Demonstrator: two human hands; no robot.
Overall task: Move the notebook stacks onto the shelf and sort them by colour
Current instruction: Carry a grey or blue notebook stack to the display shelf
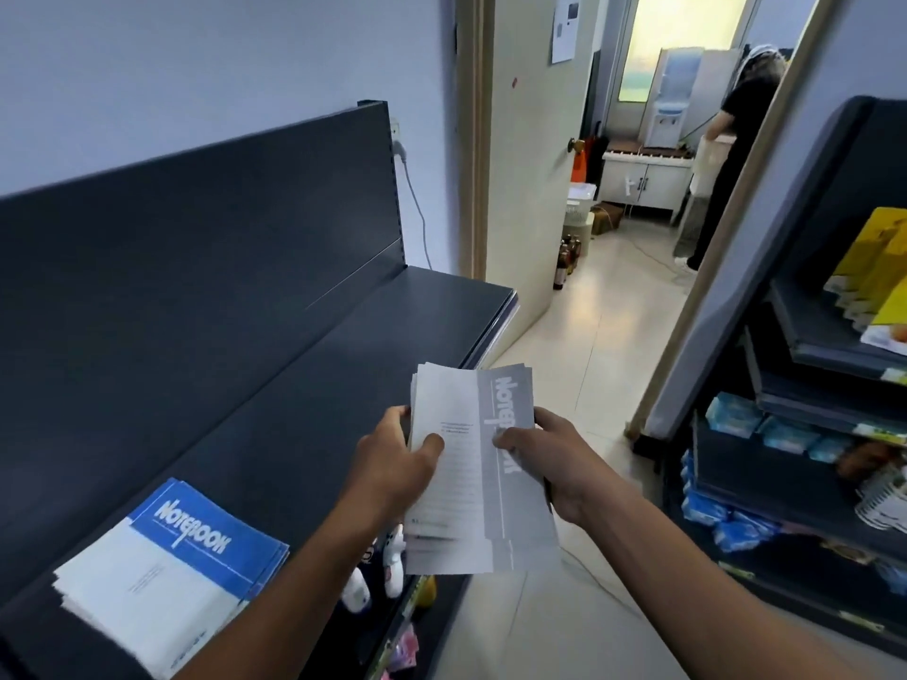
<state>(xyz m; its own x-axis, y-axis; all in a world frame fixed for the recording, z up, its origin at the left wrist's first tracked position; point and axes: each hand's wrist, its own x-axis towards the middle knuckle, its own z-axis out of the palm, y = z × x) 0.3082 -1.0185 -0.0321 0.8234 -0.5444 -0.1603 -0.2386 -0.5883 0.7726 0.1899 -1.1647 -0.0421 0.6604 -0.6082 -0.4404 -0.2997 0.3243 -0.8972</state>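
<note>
Head camera looks down at my two hands holding a fanned stack of grey notebooks in the air, at the front edge of the dark shelf. My left hand grips the stack's left side, thumb on the white cover. My right hand grips the grey band, thumb hiding part of the white word "Notebook". A stack of blue notebooks lies on the shelf beside my left forearm, its band reading "NOTEBOOK". The small print on both covers is too blurred to read.
</note>
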